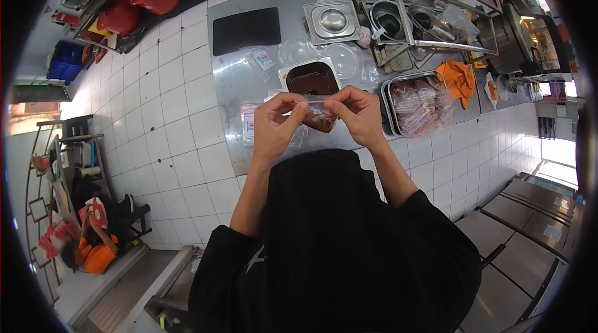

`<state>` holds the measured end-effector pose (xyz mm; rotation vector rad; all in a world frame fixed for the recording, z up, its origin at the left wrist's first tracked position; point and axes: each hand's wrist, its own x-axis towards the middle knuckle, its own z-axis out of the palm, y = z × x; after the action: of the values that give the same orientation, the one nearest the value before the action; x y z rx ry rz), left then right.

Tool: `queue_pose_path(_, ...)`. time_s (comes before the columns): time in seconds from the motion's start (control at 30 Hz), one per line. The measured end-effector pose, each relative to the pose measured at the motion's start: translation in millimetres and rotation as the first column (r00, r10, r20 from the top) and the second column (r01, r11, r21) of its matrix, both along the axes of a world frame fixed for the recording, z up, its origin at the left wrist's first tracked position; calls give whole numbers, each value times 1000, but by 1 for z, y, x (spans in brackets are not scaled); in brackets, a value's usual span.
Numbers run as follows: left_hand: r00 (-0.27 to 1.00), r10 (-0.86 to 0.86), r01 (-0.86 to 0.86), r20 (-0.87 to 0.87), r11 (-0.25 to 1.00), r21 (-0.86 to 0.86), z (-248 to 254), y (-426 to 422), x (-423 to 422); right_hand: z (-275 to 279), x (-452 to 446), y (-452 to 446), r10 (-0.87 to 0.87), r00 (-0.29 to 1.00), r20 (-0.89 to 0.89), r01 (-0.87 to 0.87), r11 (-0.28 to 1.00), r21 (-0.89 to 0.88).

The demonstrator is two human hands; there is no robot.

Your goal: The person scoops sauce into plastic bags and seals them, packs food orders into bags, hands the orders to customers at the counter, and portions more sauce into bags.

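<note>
Between my two hands hangs a small clear zip bag (319, 120) with brown sauce in its lower part. My left hand (277, 122) pinches the bag's top edge at one corner, thumb against fingers. At the other corner my right hand (358, 115) pinches the same edge. Just beyond the bag stands a steel pan (337, 66) holding dark brown sauce. A stack of flat printed plastic bags (248, 126) lies beside my left hand. To the right of my right hand, a metal tray (387, 99) is piled with filled clear bags (420, 105).
On the steel table (240, 74) lie a black board (246, 31), round clear lids (341, 59) and a lidded steel container (332, 20). A metal rack (411, 21) with bowls stands at the back right, near an orange cloth (458, 80). A seated person (98, 249) is at the lower left.
</note>
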<state>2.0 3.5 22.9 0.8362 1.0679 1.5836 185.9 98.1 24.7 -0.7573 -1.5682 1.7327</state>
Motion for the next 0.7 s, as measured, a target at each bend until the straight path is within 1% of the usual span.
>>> queue_pose_path(0.1, 995, -5, 9, -96, 999, 41, -4, 2, 7, 0, 3, 0, 27, 999, 35, -31, 995, 96)
queue_pose_path(0.2, 996, 1, 3, -88, 999, 49, 2, 3, 10, 12, 2, 1, 45, 997, 63, -59, 969, 242)
queue_pose_path(0.3, 985, -28, 35, -171, 998, 43, 3, 3, 16, 20, 5, 0, 22, 983, 180, -84, 936, 342)
queue_pose_path(0.33, 971, -10, 22, -238, 998, 51, 0, 4, 18, 17, 8, 2, 27, 983, 182, -90, 933, 347)
queue_pose_path(0.43, 933, 59, -29, -354, 995, 91, -2, 9, 26, 14, 14, 4, 12, 990, 139, -59, 939, 339)
queue_pose_path(0.47, 934, 63, -35, -352, 996, 84, -11, 11, 25, 7, 18, 7, 10, 991, 136, -51, 952, 302)
queue_pose_path(0.57, 931, -52, 33, -361, 998, -58, -21, 13, 23, -12, 34, 12, 18, 997, 73, -35, 968, 247)
queue_pose_path(0.6, 963, -114, 100, -245, 993, -68, -22, 15, 24, -19, 40, 15, 6, 989, 151, -49, 958, 281)
queue_pose_path(0.63, 971, -153, 131, -182, 983, -128, -22, 20, 29, -20, 46, 16, 22, 993, 119, -37, 992, 122)
queue_pose_path(0.67, 976, -183, 158, -120, 969, -190, -21, 25, 32, -23, 50, 19, 38, 996, 77, -35, 998, -43)
queue_pose_path(0.7, 978, -200, 179, -61, 950, -257, -21, 28, 33, -27, 52, 21, 54, 998, 25, -48, 976, -212)
